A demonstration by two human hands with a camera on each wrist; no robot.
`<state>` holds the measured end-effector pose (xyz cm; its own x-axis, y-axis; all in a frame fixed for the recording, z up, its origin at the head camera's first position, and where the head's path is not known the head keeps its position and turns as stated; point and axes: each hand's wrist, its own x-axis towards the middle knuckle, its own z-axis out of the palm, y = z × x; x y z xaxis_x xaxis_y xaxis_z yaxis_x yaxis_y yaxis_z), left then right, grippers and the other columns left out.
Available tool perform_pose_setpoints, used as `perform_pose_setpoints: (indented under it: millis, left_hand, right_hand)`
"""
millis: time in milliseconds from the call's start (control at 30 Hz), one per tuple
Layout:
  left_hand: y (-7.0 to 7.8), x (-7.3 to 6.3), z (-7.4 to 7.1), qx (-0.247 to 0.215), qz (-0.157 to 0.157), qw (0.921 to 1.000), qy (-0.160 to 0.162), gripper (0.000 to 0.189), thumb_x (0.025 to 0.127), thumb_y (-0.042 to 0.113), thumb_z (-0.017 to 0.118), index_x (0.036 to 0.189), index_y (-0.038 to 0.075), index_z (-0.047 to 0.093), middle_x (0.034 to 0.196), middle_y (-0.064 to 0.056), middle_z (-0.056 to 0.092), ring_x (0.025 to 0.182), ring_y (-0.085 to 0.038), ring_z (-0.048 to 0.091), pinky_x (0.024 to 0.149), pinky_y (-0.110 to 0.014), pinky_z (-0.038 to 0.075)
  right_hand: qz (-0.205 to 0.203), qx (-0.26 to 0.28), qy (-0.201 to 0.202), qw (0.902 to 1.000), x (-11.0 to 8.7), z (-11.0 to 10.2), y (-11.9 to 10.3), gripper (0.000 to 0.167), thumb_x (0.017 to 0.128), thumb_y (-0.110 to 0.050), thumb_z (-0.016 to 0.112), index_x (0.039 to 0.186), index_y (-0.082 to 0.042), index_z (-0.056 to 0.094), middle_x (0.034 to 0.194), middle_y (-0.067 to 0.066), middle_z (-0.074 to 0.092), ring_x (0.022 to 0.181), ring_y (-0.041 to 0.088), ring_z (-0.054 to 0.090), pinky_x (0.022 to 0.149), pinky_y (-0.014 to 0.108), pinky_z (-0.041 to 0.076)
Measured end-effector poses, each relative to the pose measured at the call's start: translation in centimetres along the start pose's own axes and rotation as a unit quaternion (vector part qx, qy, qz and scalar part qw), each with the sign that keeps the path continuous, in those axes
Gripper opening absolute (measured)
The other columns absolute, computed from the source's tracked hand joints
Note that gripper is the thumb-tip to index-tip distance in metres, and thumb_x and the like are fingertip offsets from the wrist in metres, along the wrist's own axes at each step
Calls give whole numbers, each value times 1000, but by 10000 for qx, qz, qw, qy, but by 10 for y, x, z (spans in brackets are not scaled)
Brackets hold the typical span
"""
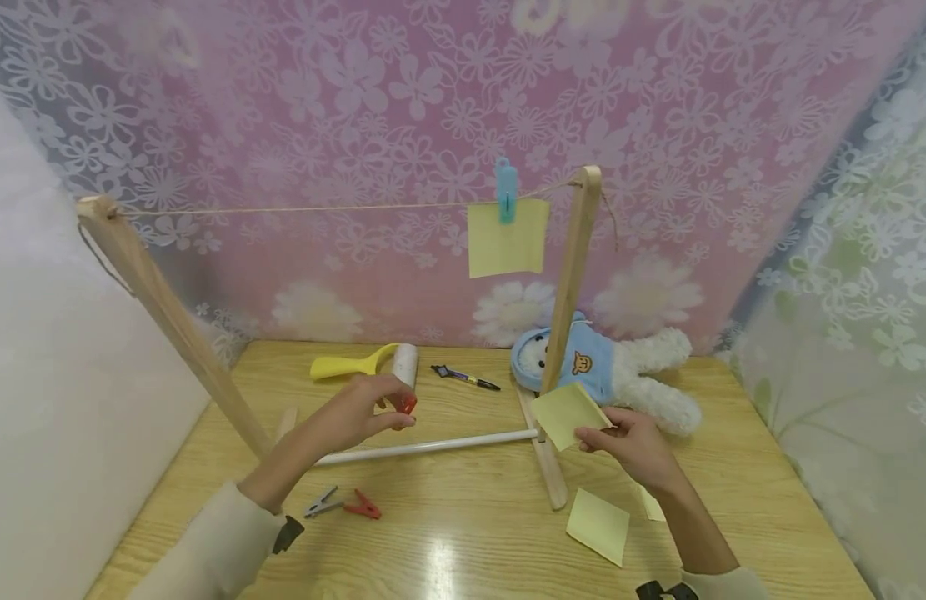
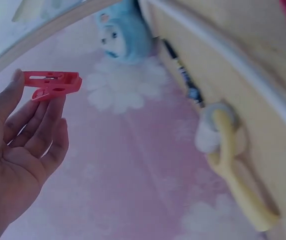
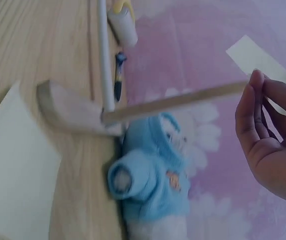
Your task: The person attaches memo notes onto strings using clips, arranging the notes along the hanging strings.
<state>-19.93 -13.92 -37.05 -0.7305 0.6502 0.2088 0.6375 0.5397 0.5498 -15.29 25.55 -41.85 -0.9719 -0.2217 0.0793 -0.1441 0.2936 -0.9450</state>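
Note:
My left hand (image 1: pixel 361 410) pinches a red clothespin (image 2: pixel 53 84) between thumb and fingertips, above the white crossbar (image 1: pixel 432 447). My right hand (image 1: pixel 633 442) holds a yellow sticky note (image 1: pixel 570 415) by its edge, thumb on top, in front of the right wooden post (image 1: pixel 571 283). Between the two posts runs a thin string (image 1: pixel 320 208). From it, near the right post, hangs another yellow note (image 1: pixel 506 250), held by a light blue clothespin (image 1: pixel 506 190).
On the table lie a grey clothespin (image 1: pixel 323 502), a red clothespin (image 1: pixel 363 505) and more yellow notes (image 1: pixel 599 527). Farther back are a yellow-handled lint roller (image 1: pixel 350 365), a pen (image 1: pixel 466 377) and a plush toy (image 1: pixel 593 362) behind the right post. The left post (image 1: pixel 177 333) leans by my left arm.

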Motion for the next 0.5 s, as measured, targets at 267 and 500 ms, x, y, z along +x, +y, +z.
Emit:
perform_pose_setpoints:
  millis: [267,500]
  left_hand:
    - [42,22,-39,-30,121,9972,736,27,88,17,67,113,7,62,101,-4,68,89,-17,66,76,-28,55]
    - [78,33,-75,-48,780,9769,1987,26,85,7,69,109,-2,63,98,-10,68,87,-18,66,74,-27,57]
  right_hand:
    - [-747,975,-145,9923,21,30,-29,21,93,-6,58,103,12,62,75,-7,71,74,8,69,74,26,57]
    - [-975,1777,-311,9788,41,66,-61,12,90,-5,61,98,-10,69,77,-7,71,77,7,69,78,27,57]
